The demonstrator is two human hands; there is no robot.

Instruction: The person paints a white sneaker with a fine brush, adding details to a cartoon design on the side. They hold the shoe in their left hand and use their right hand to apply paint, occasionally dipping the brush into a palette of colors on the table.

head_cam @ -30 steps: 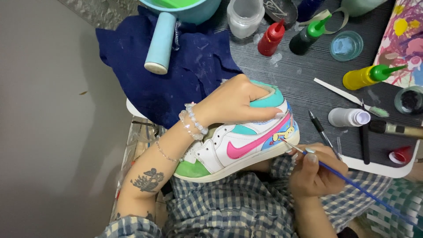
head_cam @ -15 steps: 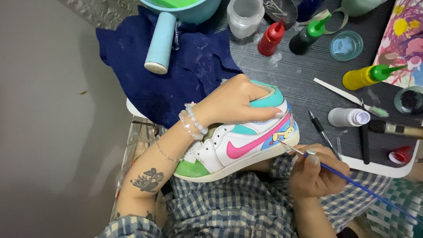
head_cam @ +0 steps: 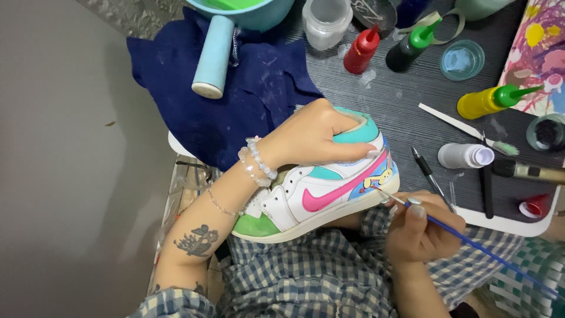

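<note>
Under the left hand point(head_cam: 315, 136) fingers, closed over the heel collar: sneaker point(head_cam: 321, 188) on the lap, near table point(head_cam: 500, 221) edge | right hand point(head_cam: 421, 229) pinches blue brush point(head_cam: 471, 242), tip at heel panel | advice: keep shoe pressed, short light strokes | long axis lower-left to upper-right, toe lower-left.

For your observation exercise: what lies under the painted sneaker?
Under the sneaker shows a checked-cloth lap; the left hand steadies it from above. Its sole and whatever directly supports the heel are covered, so cannot be seen.
</note>
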